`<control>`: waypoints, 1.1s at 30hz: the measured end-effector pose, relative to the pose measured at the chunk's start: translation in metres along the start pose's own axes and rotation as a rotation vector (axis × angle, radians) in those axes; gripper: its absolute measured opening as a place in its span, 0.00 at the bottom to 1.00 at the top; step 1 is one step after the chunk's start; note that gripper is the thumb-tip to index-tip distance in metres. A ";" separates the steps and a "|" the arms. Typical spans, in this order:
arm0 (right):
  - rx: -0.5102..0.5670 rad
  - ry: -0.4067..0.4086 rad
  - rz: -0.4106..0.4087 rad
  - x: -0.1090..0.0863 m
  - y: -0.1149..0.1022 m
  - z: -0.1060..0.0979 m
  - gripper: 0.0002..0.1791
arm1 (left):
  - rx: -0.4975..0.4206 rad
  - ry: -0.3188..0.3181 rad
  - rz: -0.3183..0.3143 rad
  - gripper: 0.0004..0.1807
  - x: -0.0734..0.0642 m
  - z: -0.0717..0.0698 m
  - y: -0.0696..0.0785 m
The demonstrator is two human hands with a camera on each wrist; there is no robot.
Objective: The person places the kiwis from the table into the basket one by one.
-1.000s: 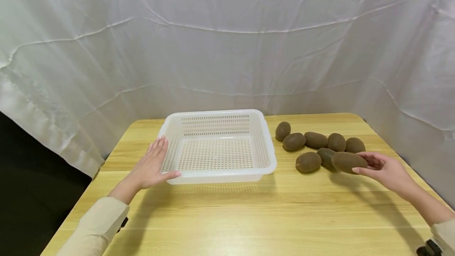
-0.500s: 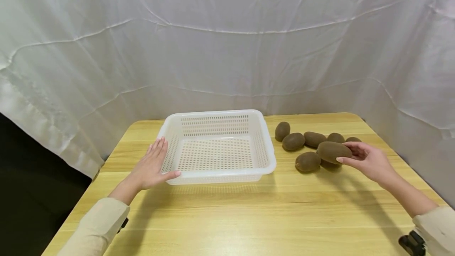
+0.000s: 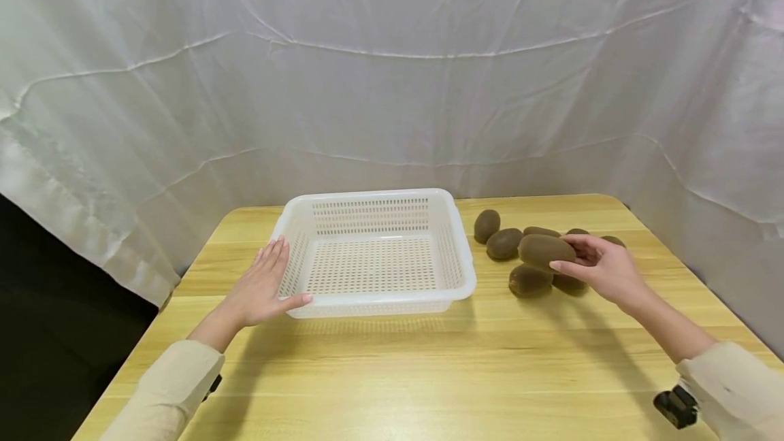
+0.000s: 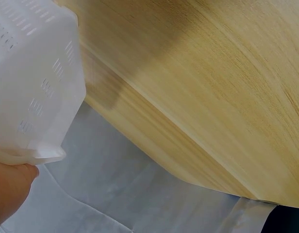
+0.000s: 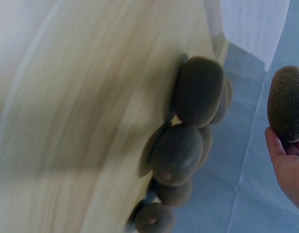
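Note:
A white perforated plastic basket stands on the wooden table, with nothing inside it. My left hand rests on its left side, fingers straight along the rim and thumb on the near corner. The left wrist view shows part of that hand against the basket's rim. To the right, my right hand pinches a brown kiwi between thumb and fingers, raised over other kiwis. In the right wrist view the held kiwi is clear of the table.
Several loose kiwis lie on the table right of the basket, some partly hidden behind the right hand and the held kiwi. A pale curtain hangs behind the table and along its sides. Dark cloth is at the far left.
My right hand has carried the kiwi leftward and slightly up, over the other kiwis and closer to the basket. The left hand and the basket have stayed put.

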State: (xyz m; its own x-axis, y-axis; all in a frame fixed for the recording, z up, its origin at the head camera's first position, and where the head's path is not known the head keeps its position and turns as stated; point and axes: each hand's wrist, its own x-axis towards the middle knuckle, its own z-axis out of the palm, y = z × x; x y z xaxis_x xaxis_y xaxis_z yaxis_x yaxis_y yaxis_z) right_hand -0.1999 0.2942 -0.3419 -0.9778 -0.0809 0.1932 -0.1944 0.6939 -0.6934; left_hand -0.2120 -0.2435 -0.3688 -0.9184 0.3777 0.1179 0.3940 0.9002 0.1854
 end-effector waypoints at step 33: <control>0.171 -0.112 -0.111 0.039 -0.078 0.081 0.28 | -0.004 -0.007 -0.013 0.56 0.000 -0.001 0.001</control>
State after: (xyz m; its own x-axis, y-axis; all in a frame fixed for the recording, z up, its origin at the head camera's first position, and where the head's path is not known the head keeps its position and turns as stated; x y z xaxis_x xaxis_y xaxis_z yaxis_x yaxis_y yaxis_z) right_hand -0.2296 0.1787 -0.3369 -0.9504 -0.2356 0.2030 -0.3022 0.5457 -0.7816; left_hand -0.2118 -0.2425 -0.3677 -0.9237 0.3676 0.1083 0.3822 0.9043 0.1903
